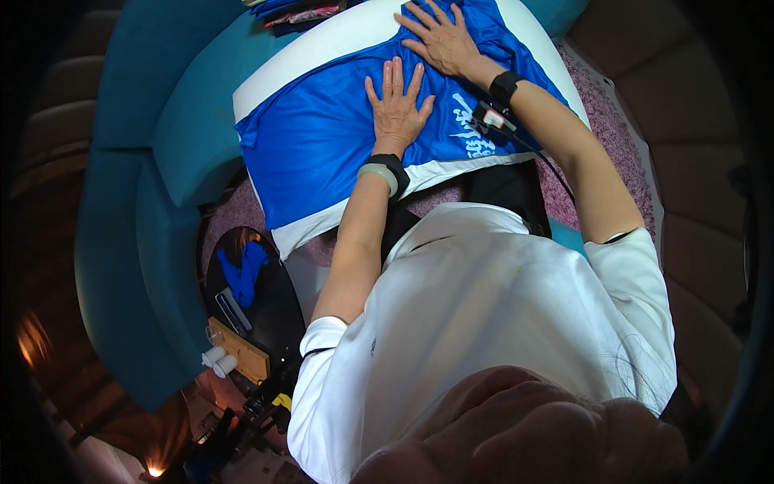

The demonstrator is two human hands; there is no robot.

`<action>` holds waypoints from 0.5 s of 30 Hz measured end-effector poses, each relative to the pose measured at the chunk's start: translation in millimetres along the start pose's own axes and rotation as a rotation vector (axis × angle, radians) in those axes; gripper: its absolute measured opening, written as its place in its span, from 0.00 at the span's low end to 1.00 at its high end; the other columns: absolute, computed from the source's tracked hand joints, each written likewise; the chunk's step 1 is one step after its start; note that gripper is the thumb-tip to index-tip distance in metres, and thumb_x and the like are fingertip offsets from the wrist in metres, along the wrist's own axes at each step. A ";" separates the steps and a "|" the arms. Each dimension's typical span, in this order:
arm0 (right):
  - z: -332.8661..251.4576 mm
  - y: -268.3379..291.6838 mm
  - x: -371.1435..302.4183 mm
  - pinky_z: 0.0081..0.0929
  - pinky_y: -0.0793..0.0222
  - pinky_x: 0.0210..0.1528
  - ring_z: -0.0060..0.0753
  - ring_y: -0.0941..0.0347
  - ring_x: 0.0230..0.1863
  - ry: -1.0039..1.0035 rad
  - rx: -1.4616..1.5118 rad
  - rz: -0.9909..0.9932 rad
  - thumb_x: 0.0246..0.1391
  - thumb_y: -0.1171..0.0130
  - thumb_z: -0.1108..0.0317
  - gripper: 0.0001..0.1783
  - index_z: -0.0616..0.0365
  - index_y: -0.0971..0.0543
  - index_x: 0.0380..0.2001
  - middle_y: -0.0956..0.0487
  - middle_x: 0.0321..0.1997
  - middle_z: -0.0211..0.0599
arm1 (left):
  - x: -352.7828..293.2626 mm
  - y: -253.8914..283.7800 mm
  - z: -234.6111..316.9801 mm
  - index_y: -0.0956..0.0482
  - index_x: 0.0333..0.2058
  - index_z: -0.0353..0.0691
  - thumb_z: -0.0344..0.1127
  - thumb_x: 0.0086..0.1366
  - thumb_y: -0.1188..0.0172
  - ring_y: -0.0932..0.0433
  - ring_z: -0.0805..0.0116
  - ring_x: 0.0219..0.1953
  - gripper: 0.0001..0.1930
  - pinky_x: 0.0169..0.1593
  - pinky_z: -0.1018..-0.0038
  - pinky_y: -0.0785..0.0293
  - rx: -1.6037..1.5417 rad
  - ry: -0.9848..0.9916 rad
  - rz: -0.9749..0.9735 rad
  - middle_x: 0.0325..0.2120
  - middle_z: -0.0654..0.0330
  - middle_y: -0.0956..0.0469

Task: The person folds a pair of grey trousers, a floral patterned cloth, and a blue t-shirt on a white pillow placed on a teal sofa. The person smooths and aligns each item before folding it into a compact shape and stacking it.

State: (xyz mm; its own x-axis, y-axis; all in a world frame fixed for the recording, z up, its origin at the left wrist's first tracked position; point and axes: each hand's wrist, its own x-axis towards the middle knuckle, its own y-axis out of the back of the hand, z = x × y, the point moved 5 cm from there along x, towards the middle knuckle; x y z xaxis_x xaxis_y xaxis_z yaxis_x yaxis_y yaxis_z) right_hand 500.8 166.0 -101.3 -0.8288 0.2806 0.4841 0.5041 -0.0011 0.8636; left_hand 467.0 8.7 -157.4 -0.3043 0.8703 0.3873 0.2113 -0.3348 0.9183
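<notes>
A blue garment [314, 137] with white lettering on its right part lies spread over a white cloth-covered surface [282, 68]. It looks like a shirt, though its full shape is hard to make out. My left hand [398, 111] rests flat near the garment's middle, fingers spread and pointing away from me. Farther off and to the right, my right hand [439, 42] lies palm down by the garment's far edge, its fingers also spread. Small wrinkles run through the fabric around both hands. Each wrist wears a black band, and the left also has a pale bangle.
A teal curved sofa [181, 145] wraps round the left and far side, with a stack of folded clothes [298, 14] on it. At lower left, a dark oval table [270, 298] holds a blue cloth [242, 270], a wooden tray [239, 351] and white cups [219, 361]. Purple carpet [609, 137] shows at right.
</notes>
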 end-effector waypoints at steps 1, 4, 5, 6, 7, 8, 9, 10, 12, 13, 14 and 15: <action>4.5 -2.4 7.4 0.73 0.55 0.67 0.55 0.49 0.74 -0.009 0.039 0.019 0.64 0.52 0.45 0.31 0.49 0.32 0.64 0.37 0.72 0.43 | -0.3 0.5 0.3 0.40 0.70 0.62 0.59 0.64 0.45 0.58 0.54 0.75 0.36 0.71 0.39 0.72 0.004 -0.003 0.002 0.73 0.51 0.53; 13.2 -5.6 19.6 0.71 0.52 0.66 0.57 0.46 0.72 -0.039 -0.027 -0.045 0.64 0.51 0.46 0.30 0.49 0.31 0.63 0.35 0.70 0.44 | -0.4 0.6 0.0 0.41 0.70 0.62 0.59 0.64 0.45 0.58 0.54 0.75 0.36 0.71 0.39 0.72 0.017 0.005 -0.004 0.73 0.51 0.53; 13.9 -3.6 20.3 0.70 0.51 0.65 0.57 0.45 0.71 -0.042 -0.058 -0.063 0.64 0.51 0.46 0.30 0.49 0.31 0.63 0.34 0.69 0.45 | -0.7 0.4 0.4 0.41 0.70 0.62 0.59 0.64 0.45 0.58 0.54 0.75 0.36 0.71 0.39 0.72 0.011 0.006 -0.004 0.73 0.51 0.53; 13.2 -0.7 20.1 0.70 0.50 0.65 0.57 0.44 0.71 -0.043 -0.091 -0.082 0.63 0.50 0.47 0.30 0.49 0.31 0.63 0.34 0.69 0.45 | -0.7 0.3 0.1 0.41 0.70 0.62 0.59 0.64 0.45 0.58 0.54 0.75 0.36 0.71 0.40 0.72 0.006 0.007 -0.002 0.73 0.51 0.53; 12.6 6.7 18.5 0.70 0.50 0.64 0.57 0.44 0.71 -0.063 -0.060 -0.015 0.63 0.50 0.47 0.29 0.50 0.30 0.63 0.34 0.68 0.46 | -0.9 0.3 0.2 0.41 0.70 0.62 0.59 0.65 0.45 0.58 0.54 0.75 0.36 0.71 0.40 0.72 0.001 0.008 0.003 0.73 0.51 0.53; 11.8 14.2 12.0 0.69 0.49 0.64 0.57 0.44 0.71 -0.084 -0.027 0.052 0.63 0.49 0.48 0.29 0.50 0.30 0.63 0.34 0.68 0.47 | -1.0 0.2 -0.1 0.41 0.70 0.62 0.59 0.65 0.45 0.58 0.54 0.75 0.36 0.71 0.40 0.72 -0.004 0.011 0.002 0.73 0.51 0.53; 11.7 20.2 5.0 0.69 0.49 0.63 0.57 0.44 0.71 -0.107 0.005 0.118 0.63 0.49 0.49 0.29 0.50 0.30 0.62 0.34 0.68 0.47 | -1.2 0.0 -0.4 0.42 0.70 0.62 0.59 0.65 0.45 0.58 0.54 0.75 0.36 0.71 0.40 0.72 -0.010 0.011 0.003 0.73 0.51 0.53; 10.7 21.2 -0.9 0.68 0.48 0.63 0.56 0.44 0.70 -0.080 0.033 0.106 0.63 0.48 0.50 0.28 0.49 0.30 0.63 0.34 0.67 0.47 | -0.9 -0.1 0.0 0.42 0.70 0.62 0.59 0.65 0.45 0.58 0.54 0.75 0.36 0.71 0.40 0.72 -0.016 0.009 0.004 0.73 0.51 0.54; 11.3 20.6 -8.0 0.66 0.46 0.62 0.54 0.42 0.69 0.005 -0.010 0.127 0.63 0.48 0.51 0.28 0.50 0.32 0.63 0.34 0.68 0.47 | -0.8 -0.5 -0.1 0.42 0.70 0.63 0.59 0.65 0.45 0.58 0.54 0.75 0.36 0.71 0.40 0.71 -0.017 0.011 -0.008 0.73 0.51 0.54; 15.6 16.9 -10.1 0.65 0.45 0.61 0.54 0.42 0.69 0.005 -0.037 0.103 0.63 0.48 0.51 0.29 0.51 0.32 0.63 0.34 0.68 0.47 | -0.9 -0.5 -0.2 0.42 0.70 0.63 0.59 0.65 0.45 0.58 0.54 0.75 0.36 0.71 0.40 0.71 -0.015 0.011 -0.015 0.73 0.51 0.54; 26.1 12.8 -6.6 0.65 0.44 0.61 0.54 0.41 0.69 -0.075 -0.017 0.097 0.63 0.49 0.51 0.28 0.52 0.32 0.63 0.34 0.67 0.48 | -0.9 -0.3 -0.1 0.43 0.71 0.63 0.59 0.65 0.45 0.59 0.54 0.76 0.37 0.71 0.40 0.72 -0.017 0.011 -0.016 0.73 0.51 0.54; 38.6 8.4 1.7 0.64 0.44 0.61 0.55 0.41 0.68 -0.154 0.005 0.088 0.63 0.49 0.52 0.28 0.53 0.31 0.62 0.33 0.67 0.49 | -0.9 -0.2 0.1 0.43 0.71 0.63 0.59 0.65 0.45 0.59 0.54 0.76 0.37 0.71 0.40 0.72 -0.020 0.013 -0.019 0.73 0.51 0.54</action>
State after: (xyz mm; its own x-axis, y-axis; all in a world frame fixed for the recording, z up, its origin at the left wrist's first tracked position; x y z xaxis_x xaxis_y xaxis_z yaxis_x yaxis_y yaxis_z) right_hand 513.1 203.5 -98.6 -0.7346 0.4230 0.5305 0.5747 -0.0278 0.8179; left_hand 467.3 8.0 -157.9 -0.3202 0.8717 0.3711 0.1868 -0.3259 0.9268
